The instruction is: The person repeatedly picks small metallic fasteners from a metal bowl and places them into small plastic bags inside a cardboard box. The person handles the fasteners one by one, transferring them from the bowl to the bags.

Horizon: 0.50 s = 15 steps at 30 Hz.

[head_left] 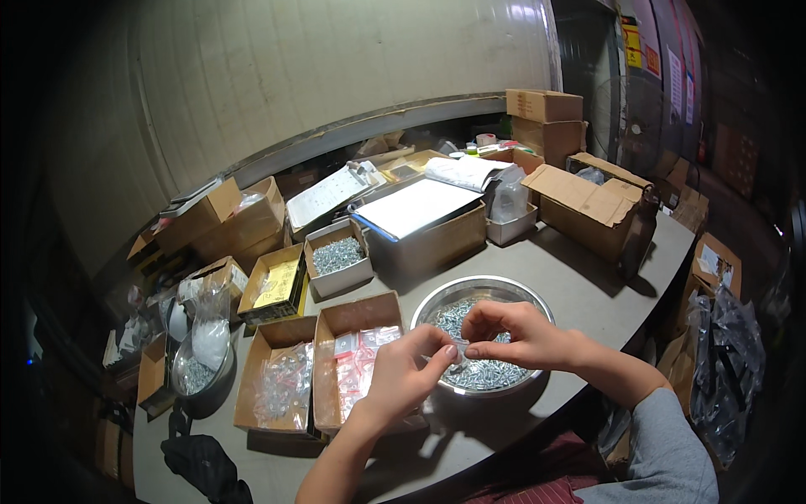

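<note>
Over a round metal bowl [537,304] of small silvery screws [504,375], both my hands meet with fingertips close together. My left hand [407,361] is closed in a pinch, and so is my right hand [525,336]. Between them shows a small, clear piece that looks like a plastic bag [459,343], mostly hidden by the fingers. Left of the bowl, partly behind my left hand, a cardboard box [359,311] holds small clear bags with red strips [357,357]. Beside it, another cardboard box [262,343] contains clear bags with small parts inside [285,382].
A white box of screws [338,256] and a box with yellow paper [277,281] stand behind. Farther back, papers on a blue-edged board [420,206] lie across a carton. Another metal bowl [201,378] and black cloth [201,466] are at left. Cartons [583,206] line the right.
</note>
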Tool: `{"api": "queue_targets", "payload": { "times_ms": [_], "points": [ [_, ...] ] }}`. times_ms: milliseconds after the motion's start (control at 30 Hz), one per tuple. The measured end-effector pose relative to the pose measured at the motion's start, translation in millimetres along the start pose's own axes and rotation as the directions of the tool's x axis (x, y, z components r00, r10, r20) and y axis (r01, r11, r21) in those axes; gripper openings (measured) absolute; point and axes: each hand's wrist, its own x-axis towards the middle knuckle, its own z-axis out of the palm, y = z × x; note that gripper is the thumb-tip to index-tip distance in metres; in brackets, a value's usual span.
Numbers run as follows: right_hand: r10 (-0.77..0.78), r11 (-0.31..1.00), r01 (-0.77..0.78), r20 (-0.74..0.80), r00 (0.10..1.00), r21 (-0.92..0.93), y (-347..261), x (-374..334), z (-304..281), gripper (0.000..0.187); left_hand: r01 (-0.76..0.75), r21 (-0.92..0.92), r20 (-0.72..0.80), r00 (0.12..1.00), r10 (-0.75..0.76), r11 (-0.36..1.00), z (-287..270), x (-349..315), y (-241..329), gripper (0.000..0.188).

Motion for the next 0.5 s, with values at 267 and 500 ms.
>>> {"api": "queue_targets", "payload": {
  "times_ms": [267,500],
  "points": [
    [0.027,0.961,-0.052,0.095,0.995,0.27,8.3,16.9,15.4,0.023,-0.037,0.008,-0.017,0.999,0.037,0.999,-10.0,-1.0,-2.6,0.016],
    [0.087,0.89,-0.194,0.265,0.96,0.412,16.5,34.4,9.1,0.024,0.029,-0.194,0.029,0.999,-0.024,0.981,-20.1,4.2,-2.9,0.016]
  ]
}}
